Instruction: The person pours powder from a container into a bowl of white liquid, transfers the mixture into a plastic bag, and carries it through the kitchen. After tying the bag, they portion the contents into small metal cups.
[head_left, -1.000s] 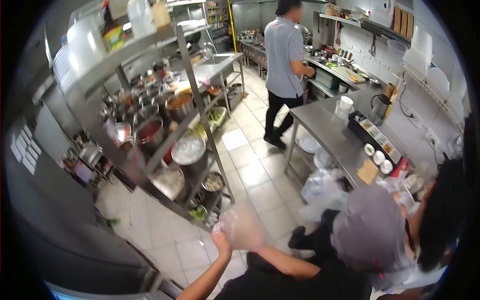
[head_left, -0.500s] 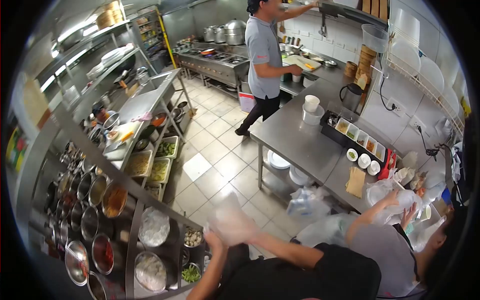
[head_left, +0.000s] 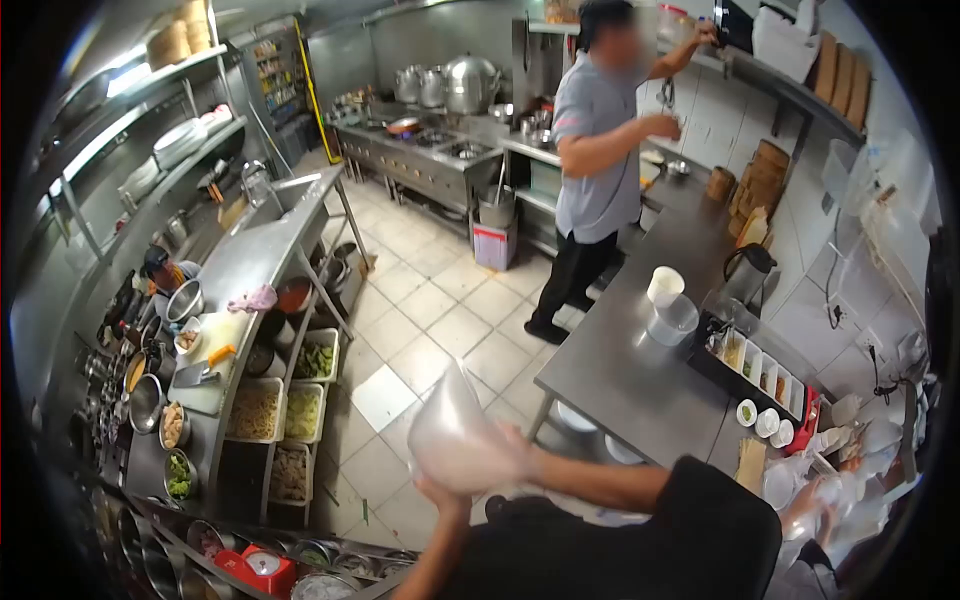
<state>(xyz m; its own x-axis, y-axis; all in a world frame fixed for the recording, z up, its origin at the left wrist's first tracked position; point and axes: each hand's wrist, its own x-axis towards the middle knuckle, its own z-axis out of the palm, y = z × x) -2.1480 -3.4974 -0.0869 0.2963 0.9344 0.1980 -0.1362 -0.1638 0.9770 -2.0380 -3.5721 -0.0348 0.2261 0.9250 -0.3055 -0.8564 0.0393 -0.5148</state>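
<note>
A puffed-out, translucent plastic bag [head_left: 455, 430] stands in front of my body, its top narrowing to a point. My left hand [head_left: 446, 497] grips it from below at the lower left, with the fingers partly behind the plastic. On the other side, my right hand [head_left: 518, 452] holds the bag's right edge, and its fingers are blurred. What the bag contains, if anything, cannot be made out through the cloudy plastic.
A steel table [head_left: 640, 360] at my right bears a white tub [head_left: 665, 287] and a condiment box [head_left: 765, 375]. A person [head_left: 598, 150] in grey stands beyond it. Another person's hand [head_left: 808, 515] is at lower right. At left are a counter [head_left: 285, 215] and a red scale [head_left: 255, 570].
My view has swung left and the bag stands taller, still between both my hands. The person in grey has stepped and turned, one arm still raised toward the shelf.
</note>
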